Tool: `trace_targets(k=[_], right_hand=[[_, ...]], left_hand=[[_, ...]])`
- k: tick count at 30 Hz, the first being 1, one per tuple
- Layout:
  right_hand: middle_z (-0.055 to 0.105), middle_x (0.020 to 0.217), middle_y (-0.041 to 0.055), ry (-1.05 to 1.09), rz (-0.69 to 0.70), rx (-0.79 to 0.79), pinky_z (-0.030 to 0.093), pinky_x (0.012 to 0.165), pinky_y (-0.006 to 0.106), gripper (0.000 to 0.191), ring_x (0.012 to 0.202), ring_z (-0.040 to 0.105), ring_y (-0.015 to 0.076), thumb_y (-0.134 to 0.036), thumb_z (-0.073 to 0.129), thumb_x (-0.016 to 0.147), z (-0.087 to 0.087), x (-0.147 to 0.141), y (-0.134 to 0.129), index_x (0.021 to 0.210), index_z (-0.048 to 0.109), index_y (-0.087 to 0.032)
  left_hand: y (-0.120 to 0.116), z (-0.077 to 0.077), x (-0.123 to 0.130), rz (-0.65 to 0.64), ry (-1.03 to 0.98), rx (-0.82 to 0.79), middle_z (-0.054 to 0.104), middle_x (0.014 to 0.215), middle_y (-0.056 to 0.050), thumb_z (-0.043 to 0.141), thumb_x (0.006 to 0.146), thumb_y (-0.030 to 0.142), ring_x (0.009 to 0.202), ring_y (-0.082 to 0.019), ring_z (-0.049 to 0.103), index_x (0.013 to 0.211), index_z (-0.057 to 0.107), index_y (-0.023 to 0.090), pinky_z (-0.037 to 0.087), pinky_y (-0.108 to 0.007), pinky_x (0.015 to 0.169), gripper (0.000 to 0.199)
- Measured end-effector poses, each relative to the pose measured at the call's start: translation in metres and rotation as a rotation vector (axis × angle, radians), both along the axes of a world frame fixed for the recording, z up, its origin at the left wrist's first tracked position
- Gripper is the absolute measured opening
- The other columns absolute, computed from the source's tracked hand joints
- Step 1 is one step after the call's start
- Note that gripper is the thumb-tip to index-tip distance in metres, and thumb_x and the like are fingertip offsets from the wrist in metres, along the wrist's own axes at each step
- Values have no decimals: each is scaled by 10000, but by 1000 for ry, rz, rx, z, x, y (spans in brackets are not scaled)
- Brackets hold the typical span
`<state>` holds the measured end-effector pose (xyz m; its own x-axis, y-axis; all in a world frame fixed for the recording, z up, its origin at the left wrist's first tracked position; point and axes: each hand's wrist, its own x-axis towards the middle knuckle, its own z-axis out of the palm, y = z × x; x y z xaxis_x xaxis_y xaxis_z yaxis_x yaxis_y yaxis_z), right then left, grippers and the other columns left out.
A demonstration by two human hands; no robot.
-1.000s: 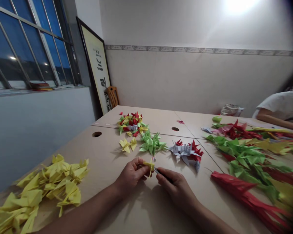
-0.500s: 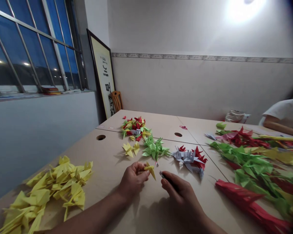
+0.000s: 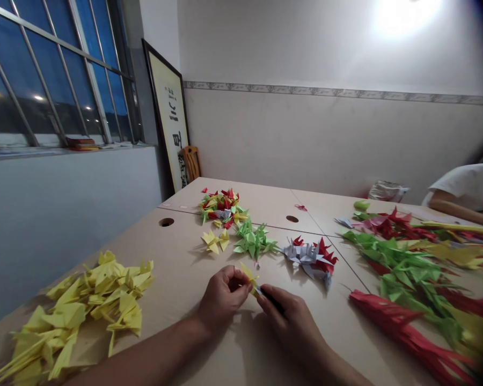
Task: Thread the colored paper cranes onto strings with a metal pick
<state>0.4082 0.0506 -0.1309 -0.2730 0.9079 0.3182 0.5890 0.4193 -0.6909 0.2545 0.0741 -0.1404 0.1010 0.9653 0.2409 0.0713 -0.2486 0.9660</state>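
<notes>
A yellow folded-paper crane [image 3: 249, 275] is pinched between the thumb and fingers of my left hand [image 3: 224, 292], above the table's near middle. My right hand [image 3: 287, 311] is closed around a small dark-handled tool with a metal tip [image 3: 259, 290]; most of it is hidden in the palm, so its kind does not show. That tip meets the crane's lower right side. Just beyond my hands lie green paper cranes [image 3: 254, 240], two or so yellow ones [image 3: 214, 241], and a cluster of pale grey cranes [image 3: 304, 254] with red ones [image 3: 324, 254].
A heap of yellow folded paper [image 3: 100, 292] lies on the left of the table [image 3: 177, 289]. Farther back is a mixed-colour pile [image 3: 221, 206]. Green [image 3: 410, 268] and red folded paper [image 3: 402, 321] spreads along the right. Another person's arm [image 3: 454, 205] rests at the far right.
My two hands have come together, and the tool's tip has moved left to the crane. The crane has turned, one point now upward. The view has shifted slightly.
</notes>
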Motion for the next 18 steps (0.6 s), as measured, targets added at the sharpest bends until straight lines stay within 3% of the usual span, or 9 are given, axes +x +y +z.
trace_targets(k=[11, 15, 18], right_hand=[[673, 806, 56, 79, 48, -51, 431, 652, 228, 273, 713, 594, 183, -338, 418, 833, -4, -1, 2, 861, 640, -182], [673, 850, 63, 126, 14, -101, 442, 673, 243, 290, 758, 595, 197, -362, 452, 806, 0, 1, 3, 908, 626, -154], [671, 808, 49, 148, 14, -130, 443, 654, 247, 291, 734, 594, 193, -365, 447, 806, 2, 2, 4, 899, 624, -154]], left_hand=[[1, -5, -1, 2, 44, -5, 545, 641, -9, 592, 675, 259, 604, -108, 508, 680, 520, 142, 402, -207, 570, 137], [5, 1, -6, 101, -42, -51, 539, 632, 9, 586, 679, 283, 567, -101, 521, 711, 509, 152, 410, -208, 552, 156], [15, 4, -20, 287, -124, -34, 536, 641, 24, 601, 660, 312, 518, -81, 503, 744, 509, 161, 404, -195, 511, 196]])
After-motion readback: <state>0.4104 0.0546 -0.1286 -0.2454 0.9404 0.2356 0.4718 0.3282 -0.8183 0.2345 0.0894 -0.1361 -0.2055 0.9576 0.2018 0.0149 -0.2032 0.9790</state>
